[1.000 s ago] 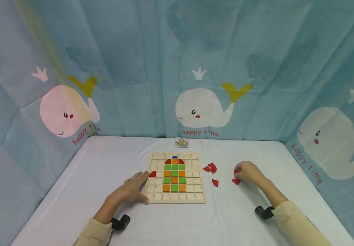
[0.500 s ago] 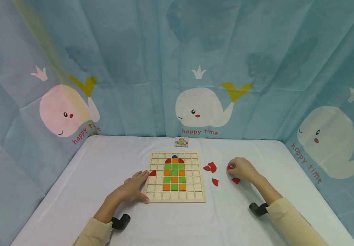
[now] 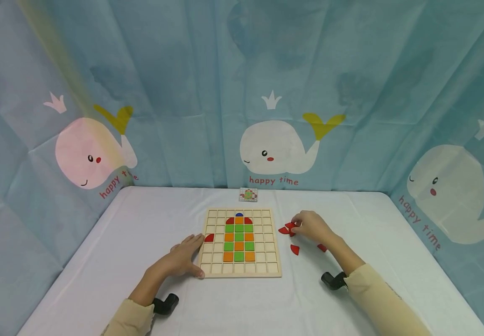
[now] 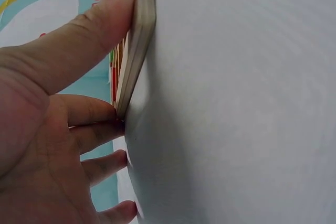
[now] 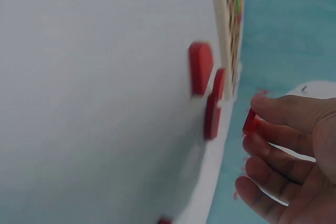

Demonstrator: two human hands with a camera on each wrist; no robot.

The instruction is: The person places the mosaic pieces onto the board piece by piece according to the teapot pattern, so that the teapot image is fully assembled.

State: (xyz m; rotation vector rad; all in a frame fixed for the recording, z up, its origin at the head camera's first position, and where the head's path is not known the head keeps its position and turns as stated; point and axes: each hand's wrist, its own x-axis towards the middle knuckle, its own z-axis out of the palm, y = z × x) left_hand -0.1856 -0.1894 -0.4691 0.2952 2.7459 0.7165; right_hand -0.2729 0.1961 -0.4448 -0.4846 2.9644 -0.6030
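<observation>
A wooden grid board lies on the white table. Orange and green squares fill its middle columns, topped by two red pieces and a blue one. One red quarter-circle tile sits at its left edge. My left hand rests against the board's left side, fingers extended; in the left wrist view the thumb lies on the board's edge. My right hand is above the loose red pieces right of the board. Between thumb and fingertips it pinches a red quarter-circle tile, seen in the right wrist view.
Loose red tiles lie right of the board: one beside the board, one nearer me, another under the right forearm. A small pattern card lies behind the board. A blue whale-print curtain hangs behind the table.
My right hand has moved left with its red tile, from the outer loose tile to the group beside the board. The left hand stays in place at the board.
</observation>
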